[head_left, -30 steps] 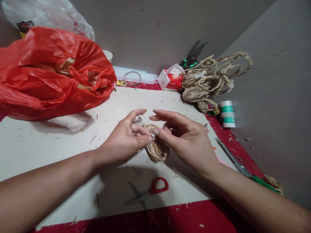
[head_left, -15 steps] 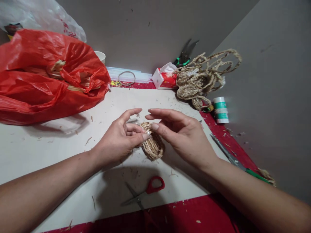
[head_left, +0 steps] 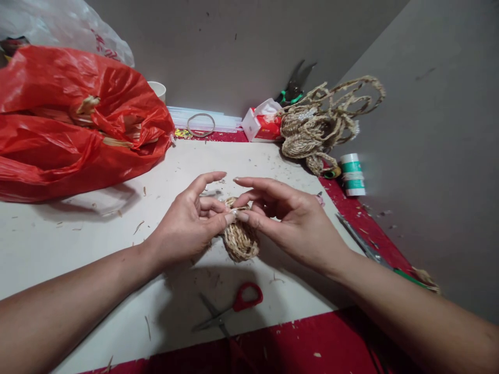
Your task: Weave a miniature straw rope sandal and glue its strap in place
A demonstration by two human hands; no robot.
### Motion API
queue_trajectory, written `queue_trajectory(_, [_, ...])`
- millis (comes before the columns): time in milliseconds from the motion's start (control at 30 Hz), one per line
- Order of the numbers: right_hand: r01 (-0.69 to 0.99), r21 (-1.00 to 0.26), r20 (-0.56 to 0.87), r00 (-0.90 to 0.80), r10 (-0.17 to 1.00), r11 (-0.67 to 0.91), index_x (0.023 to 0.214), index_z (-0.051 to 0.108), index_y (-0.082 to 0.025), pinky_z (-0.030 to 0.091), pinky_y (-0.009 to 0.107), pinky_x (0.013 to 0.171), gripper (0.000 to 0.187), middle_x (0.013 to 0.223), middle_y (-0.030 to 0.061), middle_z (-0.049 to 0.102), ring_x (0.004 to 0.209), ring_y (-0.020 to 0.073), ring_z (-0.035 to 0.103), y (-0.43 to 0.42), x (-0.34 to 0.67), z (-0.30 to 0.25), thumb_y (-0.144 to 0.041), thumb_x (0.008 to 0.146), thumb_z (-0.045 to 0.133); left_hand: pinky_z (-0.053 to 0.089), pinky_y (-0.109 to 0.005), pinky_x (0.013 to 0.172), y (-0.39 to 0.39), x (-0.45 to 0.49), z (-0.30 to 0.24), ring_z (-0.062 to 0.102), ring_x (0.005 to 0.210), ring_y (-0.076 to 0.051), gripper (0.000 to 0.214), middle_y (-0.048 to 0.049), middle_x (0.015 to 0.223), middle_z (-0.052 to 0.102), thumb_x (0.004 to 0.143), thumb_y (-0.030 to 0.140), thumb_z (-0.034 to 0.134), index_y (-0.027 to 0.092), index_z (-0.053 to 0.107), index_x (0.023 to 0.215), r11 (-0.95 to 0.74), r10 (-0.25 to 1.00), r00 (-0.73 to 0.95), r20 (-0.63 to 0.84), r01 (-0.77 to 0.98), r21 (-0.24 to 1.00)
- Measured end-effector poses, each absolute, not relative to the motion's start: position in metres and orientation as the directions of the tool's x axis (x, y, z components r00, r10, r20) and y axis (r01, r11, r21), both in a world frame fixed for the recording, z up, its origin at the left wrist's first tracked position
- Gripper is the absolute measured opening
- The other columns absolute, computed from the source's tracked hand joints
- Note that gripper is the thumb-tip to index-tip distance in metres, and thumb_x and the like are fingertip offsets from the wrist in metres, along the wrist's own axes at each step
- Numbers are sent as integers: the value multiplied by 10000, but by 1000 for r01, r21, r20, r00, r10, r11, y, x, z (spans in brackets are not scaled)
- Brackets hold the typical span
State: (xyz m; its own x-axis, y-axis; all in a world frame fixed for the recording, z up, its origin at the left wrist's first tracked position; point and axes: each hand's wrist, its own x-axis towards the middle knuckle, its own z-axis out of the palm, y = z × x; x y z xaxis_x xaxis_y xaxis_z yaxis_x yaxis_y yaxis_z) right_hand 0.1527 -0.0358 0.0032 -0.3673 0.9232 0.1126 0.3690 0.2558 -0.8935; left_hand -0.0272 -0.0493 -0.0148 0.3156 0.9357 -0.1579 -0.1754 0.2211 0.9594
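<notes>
At frame centre we find the left hand [head_left: 187, 226] and right hand [head_left: 294, 223], fingers of both pinching a small woven straw piece [head_left: 239, 240] above the table [head_left: 58, 239], red-handled scissors [head_left: 234, 307] just below.

Red bag [head_left: 78, 119] — tan woven piece [head_left: 239, 241]

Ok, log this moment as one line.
left hand: pinching woven straw piece | right hand: pinching same piece | red scissors: flat on board, untouched
</notes>
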Motion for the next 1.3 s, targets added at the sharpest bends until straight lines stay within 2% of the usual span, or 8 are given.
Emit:
queue_trajectory(133, [356,-899,109,-377,920,253,1214,603,-188,434,254,546,405,878,19,689,583,96,485,-35,153,3,-184,812,648,414,-227,602,-50,-26,-12,556,633,-102,625,18,743,624,799,195,680,237,392,1353,221,936,313,-160,-169,961])
queue_trajectory(333, [345,-909,120,-324,939,235,1169,627,-189,488,260,582,367,1044,67,698,648,113,550,-35,158,11,-193,803,646,407,-224,580,-51,-25,-11,527,589,-91,653,17,729,627,783,164,665,229,386,1370,209,941,294,-168,-114,971])
queue_trajectory(500, [407,-872,161,-283,945,271,1122,640,-185,501,264,584,308,1009,72,709,661,126,574,-38,164,11,-211,815,639,384,-211,557,-50,-26,-11,504,568,-79,646,22,736,641,764,146,659,231,411,1355,190,948,271,-167,-61,980])
queue_trajectory(633, [463,-785,246,-379,892,412,1156,615,-192,506,271,569,339,997,70,681,642,126,562,-43,164,0,-179,818,632,378,-217,556,-49,-27,-12,503,556,-81,653,29,712,646,747,145,668,216,418,1346,175,950,272,-152,-63,983])
queue_trajectory(833, [468,-622,350,-551,757,628,1322,512,-256,535,339,729,510,1132,73,677,809,168,637,-40,159,-15,-88,842,543,375,-208,546,-48,-26,-12,489,546,-75,682,28,717,648,722,122,673,210,408,1344,179,950,271,-156,-63,982])
queue_trajectory(967, [444,-642,364,-542,758,626,1324,512,-263,534,337,752,512,1121,66,681,868,173,647,-38,158,-19,-84,844,532,391,-196,547,-50,-25,-11,472,552,-65,677,32,748,618,726,106,651,214,399,1345,168,953,261,-153,-38,985])
queue_trajectory(1167, [416,-727,303,-520,799,546,1303,522,-233,502,266,598,488,1011,46,680,635,115,570,-39,158,-15,-123,829,562,421,-191,562,-53,-24,-14,483,580,-67,645,40,773,569,743,106,627,238,409,1335,97,968,231,-100,27,995])
queue_trajectory(1300, [397,-780,250,-510,823,483,1268,545,-208,485,249,574,420,938,34,688,598,101,545,-36,157,-11,-166,851,571,424,-197,563,-53,-23,-15,490,581,-71,632,36,770,562,754,141,644,235,413,1334,78,970,230,-84,37,996])
